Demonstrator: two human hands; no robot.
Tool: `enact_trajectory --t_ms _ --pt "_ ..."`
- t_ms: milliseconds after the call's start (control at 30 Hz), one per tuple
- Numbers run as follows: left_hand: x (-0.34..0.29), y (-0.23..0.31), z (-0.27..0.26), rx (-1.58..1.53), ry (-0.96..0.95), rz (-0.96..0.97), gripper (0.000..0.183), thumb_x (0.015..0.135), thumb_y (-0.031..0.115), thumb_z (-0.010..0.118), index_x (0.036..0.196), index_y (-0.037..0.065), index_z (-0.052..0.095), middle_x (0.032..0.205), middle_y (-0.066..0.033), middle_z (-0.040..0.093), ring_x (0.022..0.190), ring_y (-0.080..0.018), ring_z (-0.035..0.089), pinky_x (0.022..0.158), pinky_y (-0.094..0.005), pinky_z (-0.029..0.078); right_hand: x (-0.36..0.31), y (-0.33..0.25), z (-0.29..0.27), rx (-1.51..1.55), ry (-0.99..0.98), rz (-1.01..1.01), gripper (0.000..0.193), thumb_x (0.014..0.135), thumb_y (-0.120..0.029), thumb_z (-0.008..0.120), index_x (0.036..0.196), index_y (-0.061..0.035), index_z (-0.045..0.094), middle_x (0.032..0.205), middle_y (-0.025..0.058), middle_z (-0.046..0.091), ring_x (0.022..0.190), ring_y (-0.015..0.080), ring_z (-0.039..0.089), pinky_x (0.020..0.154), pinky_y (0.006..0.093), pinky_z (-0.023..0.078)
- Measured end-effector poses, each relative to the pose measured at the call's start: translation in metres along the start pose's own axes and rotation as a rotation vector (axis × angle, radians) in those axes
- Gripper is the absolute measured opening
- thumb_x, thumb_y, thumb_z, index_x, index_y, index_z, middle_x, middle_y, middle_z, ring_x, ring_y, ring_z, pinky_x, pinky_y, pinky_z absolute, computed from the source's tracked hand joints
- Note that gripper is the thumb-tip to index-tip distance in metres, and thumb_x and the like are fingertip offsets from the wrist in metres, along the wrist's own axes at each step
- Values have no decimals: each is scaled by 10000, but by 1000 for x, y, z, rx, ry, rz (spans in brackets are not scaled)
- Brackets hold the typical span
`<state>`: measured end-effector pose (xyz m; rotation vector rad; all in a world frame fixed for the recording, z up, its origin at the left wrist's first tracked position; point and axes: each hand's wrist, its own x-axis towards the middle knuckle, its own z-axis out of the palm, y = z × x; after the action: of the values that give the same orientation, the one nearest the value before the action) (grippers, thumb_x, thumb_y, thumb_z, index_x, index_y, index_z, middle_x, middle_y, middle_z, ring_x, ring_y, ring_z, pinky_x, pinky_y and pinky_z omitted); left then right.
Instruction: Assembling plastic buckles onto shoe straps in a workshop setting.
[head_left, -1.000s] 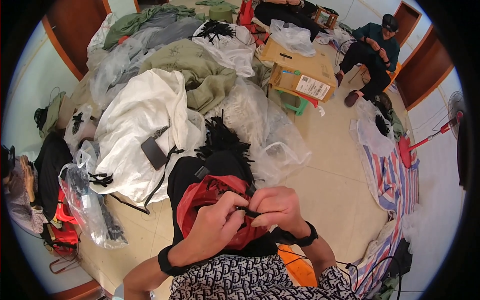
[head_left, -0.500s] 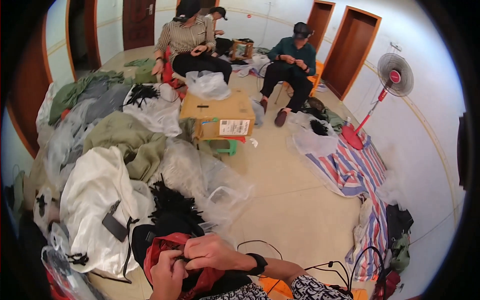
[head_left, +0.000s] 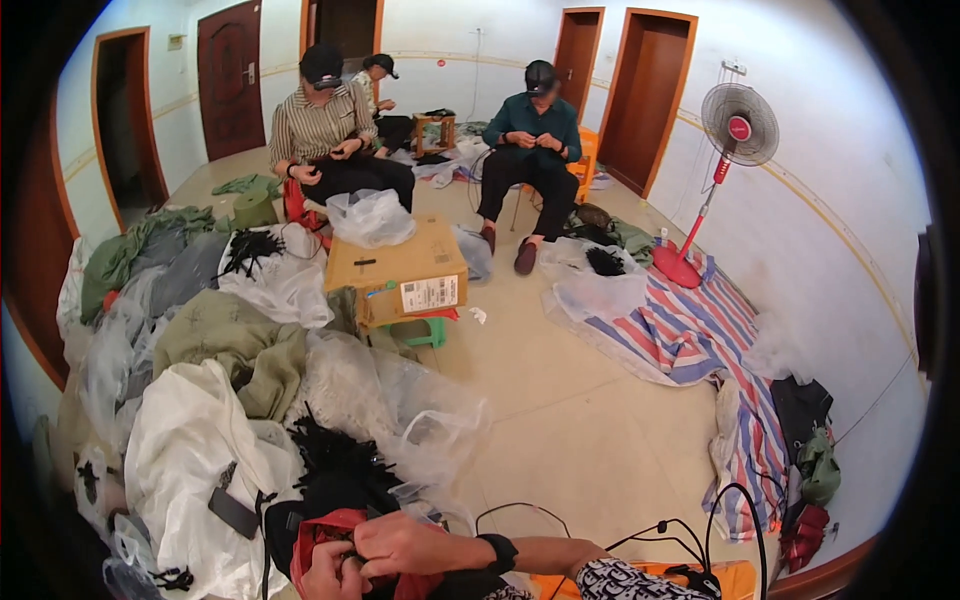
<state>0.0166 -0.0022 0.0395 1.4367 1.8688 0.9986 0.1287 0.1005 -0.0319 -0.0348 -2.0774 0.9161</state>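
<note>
Close in front of me at the bottom, my left hand (head_left: 332, 574) and my right hand (head_left: 408, 545) meet over a red cloth or bag (head_left: 332, 524) in my lap. The fingers of both hands are bent and pinched together, nearly touching. Whatever small thing they pinch is hidden by the fingers. A dark strap circles my right wrist. Just beyond the red cloth is a bundle of black strips (head_left: 345, 462). To its left lies a white sack (head_left: 185, 450) with a dark flat rectangular piece (head_left: 233, 513) on it.
A cardboard box (head_left: 395, 270) bears a clear plastic bag (head_left: 370, 217). Olive cloth (head_left: 230, 340) and plastic heap up at left. Striped sheeting (head_left: 690, 335) and a red standing fan (head_left: 738, 130) are at right. Several seated people work with their hands at the back. Black cables (head_left: 655, 530) loop near my right arm.
The view has tilted up and shifted right, so my hands sit lower in the picture. Both hands stay pinched together over the red cloth. The person in the striped shirt has brought their hands closer together.
</note>
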Motion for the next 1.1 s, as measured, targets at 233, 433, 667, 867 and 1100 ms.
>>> enact_trajectory --t_ms 233,433,667,867,1100 --pt "-3 -1 3 47 -28 -2 147 812 105 478 911 20 544 876 -130 562 815 -304 513 782 -377 367 -8 6 6 -1 2 -49 87 609 -128 579 628 -70 518 592 29 424 595 193 479 468 300 390" --pt "-4 -6 2 23 -47 -27 137 821 105 471 906 20 537 707 -100 563 672 -246 541 784 -357 356 -7 9 6 67 84 -167 66 628 -100 583 659 -67 535 600 39 441 585 197 481 478 287 393" --pt "-3 -6 5 -18 -61 -70 122 817 107 485 883 21 539 622 -82 548 606 -221 537 701 -317 394 -8 5 3 64 72 -149 85 657 -97 590 648 -49 521 582 47 419 558 214 471 475 296 391" --pt "-6 -15 13 117 22 54 155 821 124 473 922 38 552 745 -110 585 698 -258 558 756 -344 375 -1 -9 -7 -61 -141 -89 103 695 -143 584 623 -86 537 618 43 481 597 198 505 495 303 412" --pt "-7 -17 8 120 -50 34 163 823 122 460 923 32 552 827 -127 576 760 -268 541 776 -367 364 -10 0 5 11 -62 -1 97 686 -111 589 644 -47 531 604 50 463 573 195 497 489 292 403"
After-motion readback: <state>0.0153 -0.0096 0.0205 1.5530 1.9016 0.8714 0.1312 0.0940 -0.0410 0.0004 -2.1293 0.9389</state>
